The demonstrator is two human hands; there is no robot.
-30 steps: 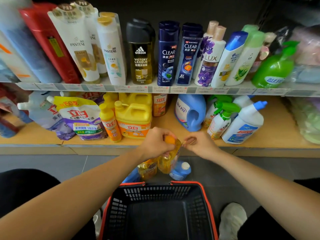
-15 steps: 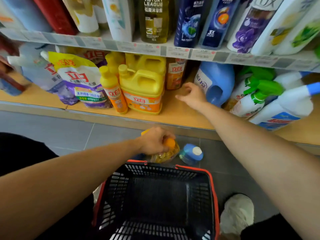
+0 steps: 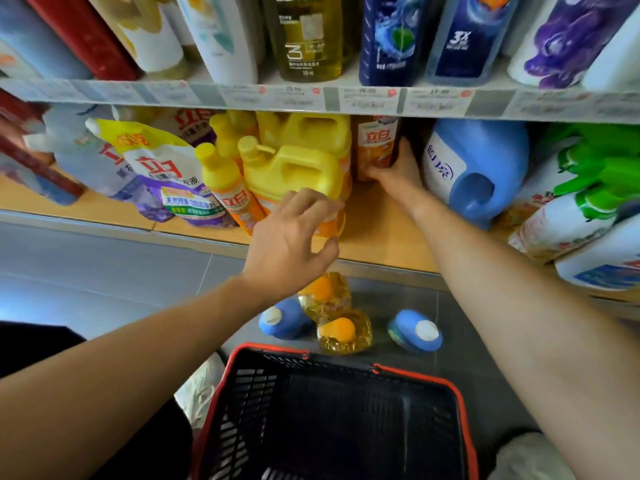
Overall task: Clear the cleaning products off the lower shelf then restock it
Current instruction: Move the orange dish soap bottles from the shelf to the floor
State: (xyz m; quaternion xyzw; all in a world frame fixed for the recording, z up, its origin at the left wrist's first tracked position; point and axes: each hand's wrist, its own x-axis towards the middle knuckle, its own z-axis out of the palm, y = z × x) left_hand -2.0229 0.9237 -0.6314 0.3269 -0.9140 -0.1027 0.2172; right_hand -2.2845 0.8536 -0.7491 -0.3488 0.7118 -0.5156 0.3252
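My right hand (image 3: pixel 394 174) reaches deep onto the lower shelf (image 3: pixel 381 237) and grips an orange-labelled bottle (image 3: pixel 375 147) at the back. My left hand (image 3: pixel 294 240) hovers with fingers spread in front of the big yellow jug (image 3: pixel 298 168); whether it touches the jug I cannot tell. On the floor below stand two clear yellow bottles with orange caps (image 3: pixel 341 336) and two blue bottles (image 3: pixel 284 320), with nothing holding them.
A black basket with a red rim (image 3: pixel 270 348) sits empty on the floor near me. A slim yellow bottle (image 3: pixel 225 181), refill pouches (image 3: pixel 166 174), a blue jug (image 3: pixel 478 174) and green-capped sprays (image 3: pixel 588 202) crowd the shelf. The upper shelf holds shampoo bottles (image 3: pixel 391 39).
My left hand let go of the yellow bottle on the floor and rose to the yellow jug. My right hand reached further back and took hold of the orange-labelled bottle.
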